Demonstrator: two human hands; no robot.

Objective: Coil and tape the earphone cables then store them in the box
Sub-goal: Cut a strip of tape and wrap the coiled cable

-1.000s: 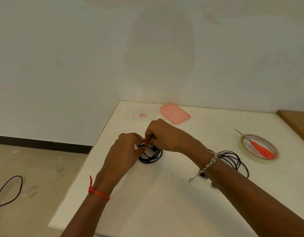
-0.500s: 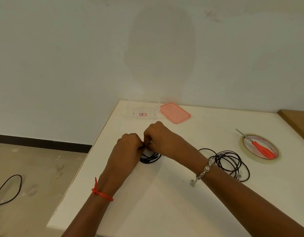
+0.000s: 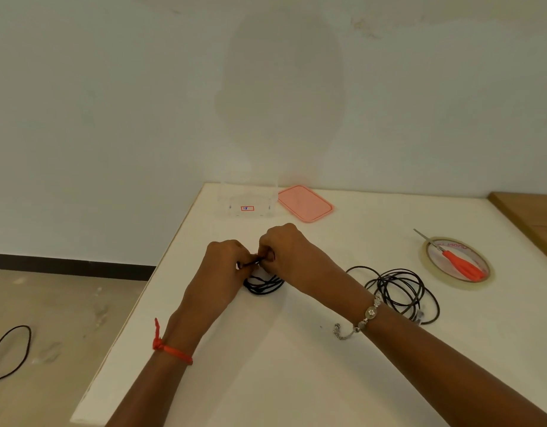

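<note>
A small coil of black earphone cable (image 3: 263, 286) lies on the white table (image 3: 296, 349) near its left side. My left hand (image 3: 222, 272) and my right hand (image 3: 287, 251) meet just above it, and both pinch the top of the coil between fingers and thumb. A second, looser black cable coil (image 3: 401, 291) lies to the right, untouched. The clear plastic box (image 3: 247, 204) stands open at the back, with its pink lid (image 3: 304, 203) beside it. A roll of clear tape (image 3: 457, 263) lies at the right.
Orange-handled scissors (image 3: 461, 266) rest across the tape roll. A wooden surface (image 3: 531, 217) adjoins the table at the far right. The table's left edge drops to the floor, where another black cable (image 3: 10, 352) lies. A wall stands behind.
Both hands have stayed together on the small coil, with only slight finger movement at its top. My right forearm has shifted and uncovered more of the second coil.
</note>
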